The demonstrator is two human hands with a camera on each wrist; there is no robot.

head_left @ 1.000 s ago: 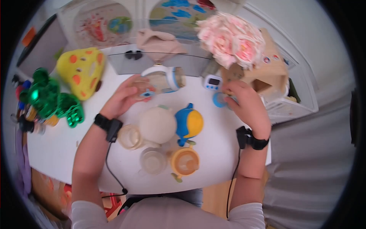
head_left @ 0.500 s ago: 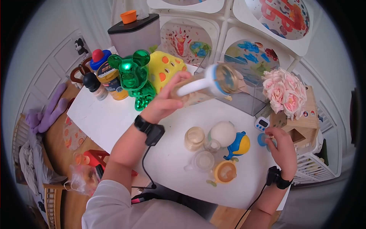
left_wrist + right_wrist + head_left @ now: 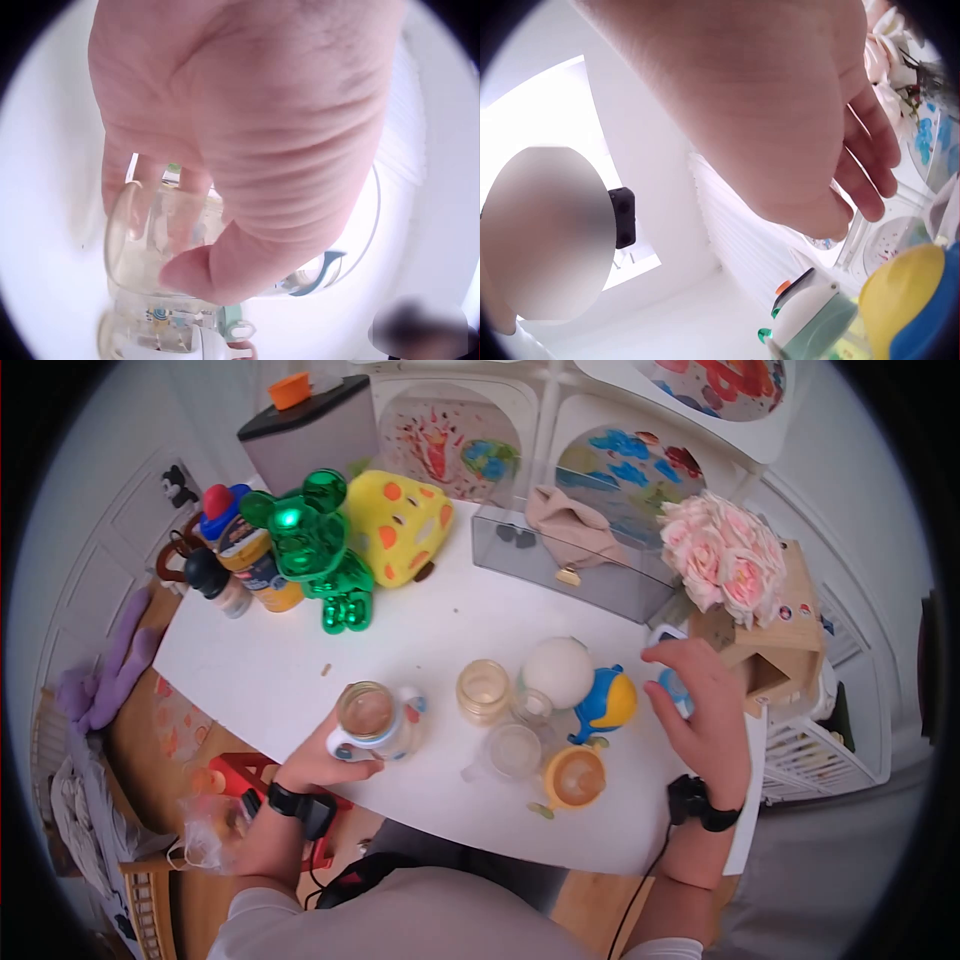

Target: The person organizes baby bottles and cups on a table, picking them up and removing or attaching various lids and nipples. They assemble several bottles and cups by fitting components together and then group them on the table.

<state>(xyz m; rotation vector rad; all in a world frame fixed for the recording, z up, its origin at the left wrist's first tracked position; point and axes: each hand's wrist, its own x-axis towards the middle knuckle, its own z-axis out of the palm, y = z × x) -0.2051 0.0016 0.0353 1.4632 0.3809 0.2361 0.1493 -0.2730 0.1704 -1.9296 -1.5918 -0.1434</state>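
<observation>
My left hand [image 3: 325, 758] grips a clear, wide-mouthed baby bottle [image 3: 385, 734] with white handles near the table's front left edge. The bottle's uncovered mouth faces up in the head view. Up close in the left wrist view, thumb and fingers wrap its clear wall [image 3: 124, 247]. At the right side of the table my right hand [image 3: 708, 705] has its thumb and index finger spread apart. A small blue round thing [image 3: 674, 684] shows in the gap between them, partly hidden by the hand, beside a white timer [image 3: 664, 636].
Mid-table stand a clear jar [image 3: 484, 692], a cream ball-shaped thing [image 3: 558, 673], a blue-and-yellow toy [image 3: 610, 703], a frosted cup [image 3: 515, 751] and a yellow cup [image 3: 577, 776]. Behind are a green shiny bear [image 3: 318, 550], a yellow plush [image 3: 398, 530], a clear case [image 3: 580, 575] and pink flowers [image 3: 722, 555].
The left hand has brought the bottle from the back of the table to the front left and turned it mouth up. The right hand's fingers have spread wider beside the blue thing.
</observation>
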